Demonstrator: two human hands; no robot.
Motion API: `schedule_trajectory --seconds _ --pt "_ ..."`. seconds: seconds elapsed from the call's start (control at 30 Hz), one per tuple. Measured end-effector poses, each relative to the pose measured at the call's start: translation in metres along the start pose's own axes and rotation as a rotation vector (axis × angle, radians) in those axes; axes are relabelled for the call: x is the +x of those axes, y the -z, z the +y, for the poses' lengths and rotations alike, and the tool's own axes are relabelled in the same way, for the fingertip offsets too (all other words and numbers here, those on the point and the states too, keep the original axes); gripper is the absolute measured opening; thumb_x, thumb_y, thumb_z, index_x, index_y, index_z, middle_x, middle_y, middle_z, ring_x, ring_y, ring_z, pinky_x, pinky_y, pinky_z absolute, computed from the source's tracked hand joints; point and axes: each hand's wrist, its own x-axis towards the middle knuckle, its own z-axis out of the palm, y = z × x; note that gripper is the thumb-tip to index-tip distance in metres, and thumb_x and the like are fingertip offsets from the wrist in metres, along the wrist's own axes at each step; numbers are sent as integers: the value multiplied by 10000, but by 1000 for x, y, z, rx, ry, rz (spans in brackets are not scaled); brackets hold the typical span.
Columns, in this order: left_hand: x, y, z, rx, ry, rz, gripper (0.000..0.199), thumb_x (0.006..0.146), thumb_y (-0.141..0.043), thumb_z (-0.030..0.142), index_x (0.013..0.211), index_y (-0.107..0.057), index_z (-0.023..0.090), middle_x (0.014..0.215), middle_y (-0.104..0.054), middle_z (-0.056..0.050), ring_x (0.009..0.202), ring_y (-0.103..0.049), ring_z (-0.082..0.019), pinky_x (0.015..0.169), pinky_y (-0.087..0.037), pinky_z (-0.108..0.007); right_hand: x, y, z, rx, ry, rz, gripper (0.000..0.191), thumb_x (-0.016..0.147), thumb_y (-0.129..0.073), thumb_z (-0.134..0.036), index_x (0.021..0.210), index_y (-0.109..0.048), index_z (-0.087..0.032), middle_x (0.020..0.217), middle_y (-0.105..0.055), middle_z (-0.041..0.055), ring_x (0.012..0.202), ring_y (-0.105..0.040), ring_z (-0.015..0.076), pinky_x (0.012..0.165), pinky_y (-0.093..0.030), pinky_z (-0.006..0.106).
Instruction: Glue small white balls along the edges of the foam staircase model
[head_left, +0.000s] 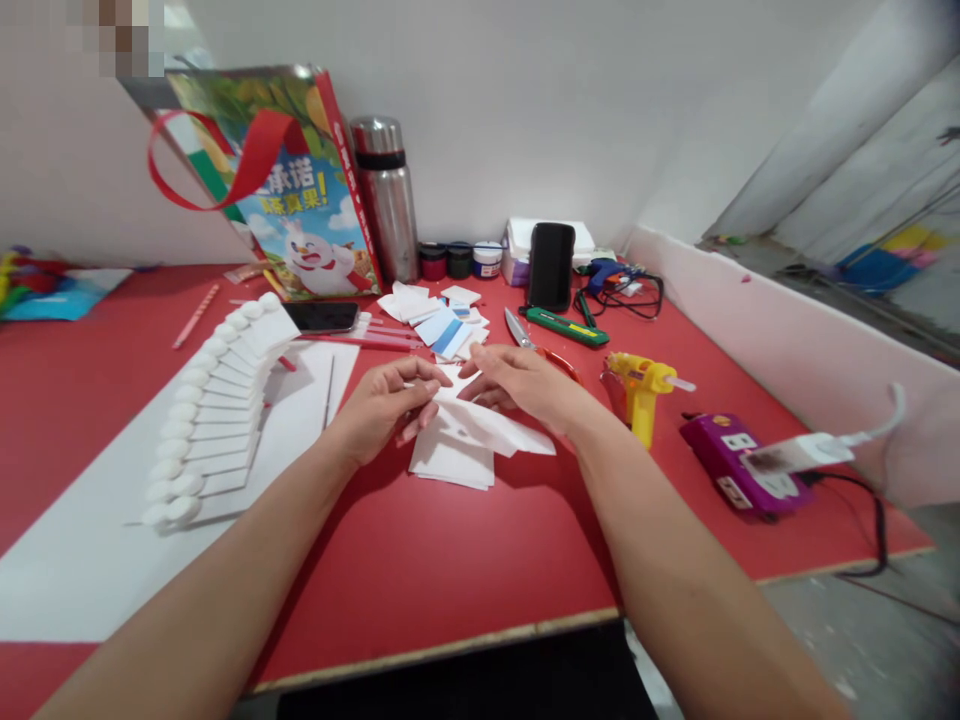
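Note:
Between my hands is a thin white sheet of paper (487, 425), lifted and slightly curled, its right end sticking out below my right wrist. My left hand (397, 400) pinches the sheet's left end between thumb and fingers. My right hand (506, 380) is over the sheet's far edge with fingers curved and apart; whether they grip it is hard to make out. Beneath lies a small stack of white paper squares (454, 465) on the red table. Just beyond my fingers is a pile of cut paper and card pieces (446, 325).
Left, a curved white model (225, 400) stands on a white sheet (82, 560). Right are scissors (517, 328), a green cutter (566, 327), a yellow glue gun (641, 390) and a purple power strip (739, 465). Behind stand a gift bag (300, 220), steel flask (386, 200) and upright phone (551, 265).

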Motion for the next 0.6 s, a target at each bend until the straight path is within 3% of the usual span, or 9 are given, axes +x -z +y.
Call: schedule_trajectory --seconds 0.13,0.2,0.33,0.43,0.6 --pt "-3 -4 2 78 3 -25 293 869 -752 427 977 -615 191 494 -562 62 334 -396 -61 349 -264 -166 0 -15 0 283 -164 -270 313 928 -689 -451 961 -648 -143 902 -756 123 735 -723 205 667 -593 324" --pt "-3 -6 2 94 10 -24 324 852 -771 441 974 -608 189 483 -541 64 357 -387 -60 363 -245 -159 0 -20 1 297 -166 -333 285 897 -740 -391 919 -642 -124 791 -723 80 608 -658 145 592 -563 275" --pt "-2 -3 0 22 -13 -38 264 865 -766 367 984 -627 177 493 -543 47 442 -466 -76 430 -297 -159 0 -21 1 248 -165 -377 338 848 -788 -421 849 -661 -108 584 -533 -44 455 -399 42 436 -367 170" --pt "-1 -2 0 -26 -13 -29 204 898 -718 322 1015 -627 182 501 -569 37 413 -434 -73 414 -272 -166 -1 -19 -1 216 -166 -381 340 870 -759 -438 804 -648 -124 543 -453 -70 465 -367 47 457 -372 174" --pt "1 -5 1 65 -27 92 354 985 -536 519 934 -603 175 550 -618 1 370 -427 -84 370 -280 -193 -1 -18 -3 144 -155 -275 238 978 -617 -305 811 -637 -137 513 -394 -82 447 -322 52 459 -359 177"
